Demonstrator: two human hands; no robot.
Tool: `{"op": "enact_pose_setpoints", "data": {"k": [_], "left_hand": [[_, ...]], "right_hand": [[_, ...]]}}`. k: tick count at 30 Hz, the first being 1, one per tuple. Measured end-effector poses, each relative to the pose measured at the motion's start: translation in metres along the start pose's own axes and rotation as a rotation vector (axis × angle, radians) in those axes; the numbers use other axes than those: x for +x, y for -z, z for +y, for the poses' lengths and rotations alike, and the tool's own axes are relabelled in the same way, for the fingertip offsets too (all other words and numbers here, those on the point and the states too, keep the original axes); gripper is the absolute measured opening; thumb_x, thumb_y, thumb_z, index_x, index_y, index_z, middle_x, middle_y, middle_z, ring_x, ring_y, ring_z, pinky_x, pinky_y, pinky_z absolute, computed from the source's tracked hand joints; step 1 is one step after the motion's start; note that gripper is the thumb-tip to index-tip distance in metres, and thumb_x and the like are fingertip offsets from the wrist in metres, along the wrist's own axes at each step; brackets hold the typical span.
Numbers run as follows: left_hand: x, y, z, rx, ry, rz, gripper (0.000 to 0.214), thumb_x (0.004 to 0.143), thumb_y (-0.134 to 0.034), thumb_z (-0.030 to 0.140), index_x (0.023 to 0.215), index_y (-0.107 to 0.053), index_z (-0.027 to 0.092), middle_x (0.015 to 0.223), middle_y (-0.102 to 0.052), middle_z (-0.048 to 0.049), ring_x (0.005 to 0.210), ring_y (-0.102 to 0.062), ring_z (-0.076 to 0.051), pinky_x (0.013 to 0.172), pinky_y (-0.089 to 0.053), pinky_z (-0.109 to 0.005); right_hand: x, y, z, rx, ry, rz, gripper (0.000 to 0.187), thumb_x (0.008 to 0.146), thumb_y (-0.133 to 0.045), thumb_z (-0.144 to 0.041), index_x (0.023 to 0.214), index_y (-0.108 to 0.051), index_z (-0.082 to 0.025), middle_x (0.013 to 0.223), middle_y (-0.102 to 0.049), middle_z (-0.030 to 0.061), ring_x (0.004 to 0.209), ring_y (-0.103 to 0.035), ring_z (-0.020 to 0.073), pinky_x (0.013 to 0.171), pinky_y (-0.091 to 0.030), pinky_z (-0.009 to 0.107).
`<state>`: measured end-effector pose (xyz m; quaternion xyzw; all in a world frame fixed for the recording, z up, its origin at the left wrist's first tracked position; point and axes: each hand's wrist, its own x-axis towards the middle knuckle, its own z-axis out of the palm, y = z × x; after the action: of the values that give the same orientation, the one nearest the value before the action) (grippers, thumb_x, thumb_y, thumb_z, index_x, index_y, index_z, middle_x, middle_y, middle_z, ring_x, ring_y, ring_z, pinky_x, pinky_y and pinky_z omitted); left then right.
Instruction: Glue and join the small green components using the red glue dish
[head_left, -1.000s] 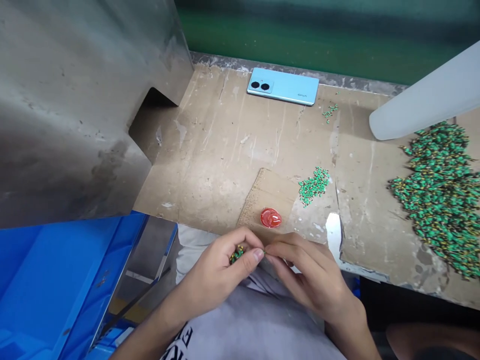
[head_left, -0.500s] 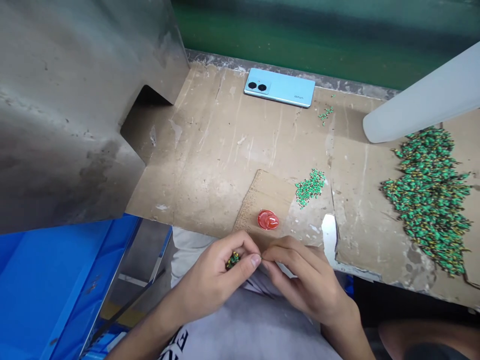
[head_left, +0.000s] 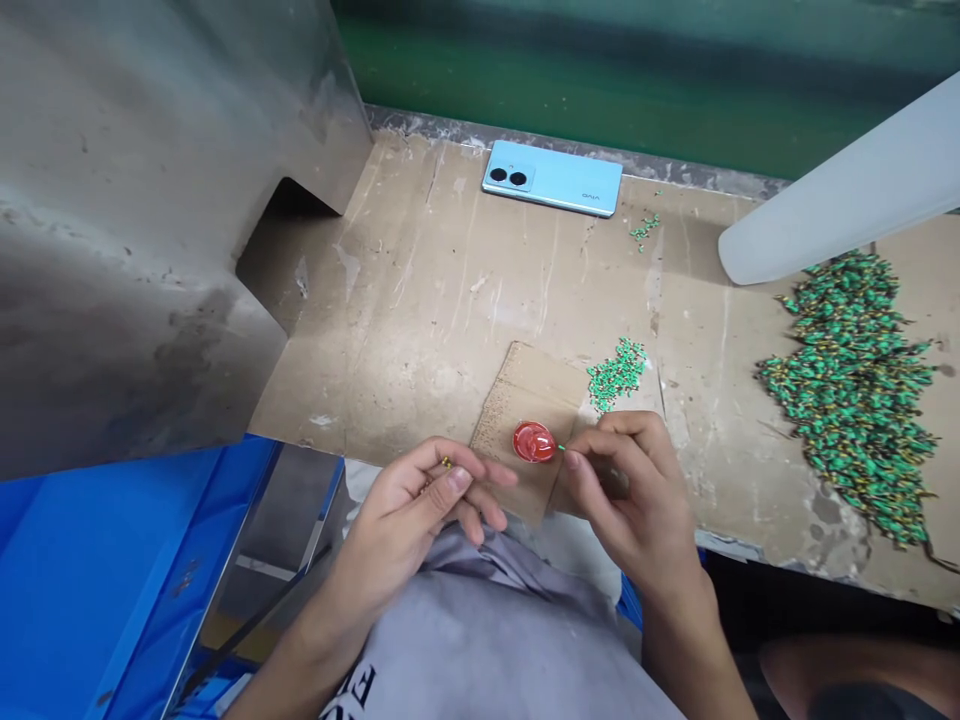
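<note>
My right hand [head_left: 630, 490] pinches a tiny green piece [head_left: 562, 447] between thumb and forefinger, right beside a small round dish of glossy red stuff [head_left: 534, 441]. The dish sits on a loose cardboard piece [head_left: 504, 405]. My left hand [head_left: 431, 495] is half curled in front of my shirt, thumb against the forefinger. A few small yellow-and-dark pieces [head_left: 447, 463] show inside its grip; the rest are hidden by the fingers. Just beyond my right hand lies a small heap of tiny green pieces [head_left: 617, 374].
On the right spreads a large pile of green-and-yellow pieces [head_left: 855, 390], under a slanting white tube [head_left: 832, 190]. A light blue phone [head_left: 562, 185] lies at the back, near a few scattered green bits [head_left: 645, 228]. A metal housing [head_left: 150, 220] and a blue bin [head_left: 90, 570] are at left.
My hands have moved apart from fingertip contact. The right hand has gone forward to the red dish with a green piece; the left has shifted slightly left, its fingers loosened.
</note>
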<state>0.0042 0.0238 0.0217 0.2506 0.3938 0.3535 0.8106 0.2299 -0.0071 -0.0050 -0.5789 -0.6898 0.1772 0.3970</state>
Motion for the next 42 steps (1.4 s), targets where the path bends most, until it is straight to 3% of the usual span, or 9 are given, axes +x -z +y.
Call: {"op": "enact_pose_setpoints", "data": {"k": [4, 7, 15, 21, 25, 28, 32, 37, 42], "left_hand": [[-0.002, 0.006, -0.001, 0.111, -0.037, 0.038, 0.020, 0.100, -0.072, 0.034, 0.094, -0.082, 0.018, 0.105, -0.082, -0.0097, 0.065, -0.071, -0.010, 0.054, -0.050, -0.016], [-0.003, 0.011, -0.005, 0.196, -0.089, 0.078, 0.026, 0.099, -0.071, 0.044, 0.097, -0.085, 0.022, 0.086, -0.079, -0.0060, 0.053, -0.057, -0.005, 0.048, -0.039, -0.016], [-0.005, 0.014, -0.008, 0.305, -0.078, 0.126, 0.035, 0.098, -0.069, 0.054, 0.099, -0.084, 0.022, 0.047, -0.047, 0.0051, 0.045, -0.034, -0.005, 0.046, -0.024, -0.019], [-0.002, 0.013, -0.008, 0.222, -0.042, 0.064, 0.031, 0.101, -0.067, 0.046, 0.103, -0.085, 0.021, 0.075, -0.072, -0.0035, 0.048, -0.040, -0.003, 0.048, -0.028, -0.020], [0.000, 0.011, -0.008, 0.180, -0.035, 0.061, 0.026, 0.100, -0.071, 0.035, 0.122, -0.078, 0.023, 0.081, -0.075, -0.0035, 0.047, -0.041, -0.002, 0.050, -0.031, -0.018], [0.000, 0.008, -0.006, 0.150, -0.050, 0.092, 0.031, 0.101, -0.069, 0.031, 0.131, -0.072, 0.023, 0.083, -0.076, -0.0027, 0.048, -0.042, -0.001, 0.051, -0.033, -0.017], [0.000, 0.007, -0.004, 0.177, -0.102, 0.134, 0.018, 0.100, -0.071, 0.029, 0.113, -0.070, 0.018, 0.090, -0.081, -0.0053, 0.045, -0.043, 0.000, 0.047, -0.033, -0.015], [-0.001, 0.009, -0.004, 0.264, -0.129, 0.253, 0.020, 0.097, -0.075, 0.032, 0.098, -0.060, 0.018, 0.103, -0.084, -0.0093, 0.038, -0.045, -0.001, 0.038, -0.032, -0.015], [-0.003, 0.012, -0.005, 0.364, -0.115, 0.282, 0.023, 0.096, -0.074, 0.037, 0.101, -0.065, 0.017, 0.103, -0.083, -0.0104, 0.038, -0.048, -0.003, 0.037, -0.035, -0.016]], "right_hand": [[0.000, -0.003, 0.000, 0.018, -0.007, -0.007, 0.011, 0.100, -0.067, -0.011, 0.103, -0.066, -0.022, 0.098, -0.052, 0.0017, 0.090, -0.057, 0.0163, 0.074, -0.051, 0.028], [0.000, -0.004, 0.001, 0.017, -0.015, -0.020, 0.011, 0.100, -0.067, -0.011, 0.102, -0.066, -0.022, 0.097, -0.053, 0.0014, 0.088, -0.057, 0.0164, 0.073, -0.051, 0.029], [0.000, -0.002, 0.000, 0.007, 0.004, -0.041, 0.012, 0.100, -0.067, -0.010, 0.102, -0.066, -0.021, 0.098, -0.053, 0.0022, 0.088, -0.057, 0.0168, 0.072, -0.050, 0.030], [0.001, 0.000, -0.002, 0.032, -0.025, -0.025, 0.011, 0.102, -0.064, -0.010, 0.103, -0.065, -0.022, 0.097, -0.053, 0.0021, 0.088, -0.056, 0.0162, 0.071, -0.049, 0.028], [-0.001, 0.006, -0.008, 0.046, -0.032, 0.008, 0.012, 0.104, -0.058, -0.010, 0.105, -0.064, -0.021, 0.093, -0.054, 0.0022, 0.082, -0.055, 0.0155, 0.067, -0.047, 0.027], [-0.007, 0.008, -0.016, 0.062, -0.039, -0.033, 0.012, 0.103, -0.059, -0.010, 0.103, -0.062, -0.021, 0.078, -0.053, -0.0030, 0.063, -0.051, 0.0118, 0.054, -0.040, 0.025], [-0.014, -0.001, -0.025, 0.003, 0.010, -0.106, 0.007, 0.104, -0.060, -0.014, 0.103, -0.062, -0.021, 0.065, -0.057, -0.0070, 0.047, -0.048, 0.0099, 0.046, -0.036, 0.025], [-0.018, -0.022, -0.031, -0.275, 0.124, -0.118, 0.018, 0.111, -0.050, -0.019, 0.100, -0.064, -0.016, 0.068, -0.069, -0.0008, 0.050, -0.064, 0.0144, 0.052, -0.040, 0.030], [-0.020, -0.035, -0.032, -0.432, 0.093, -0.137, 0.028, 0.113, -0.047, -0.023, 0.094, -0.067, -0.017, 0.065, -0.069, -0.0001, 0.049, -0.067, 0.0170, 0.048, -0.031, 0.034]]}}
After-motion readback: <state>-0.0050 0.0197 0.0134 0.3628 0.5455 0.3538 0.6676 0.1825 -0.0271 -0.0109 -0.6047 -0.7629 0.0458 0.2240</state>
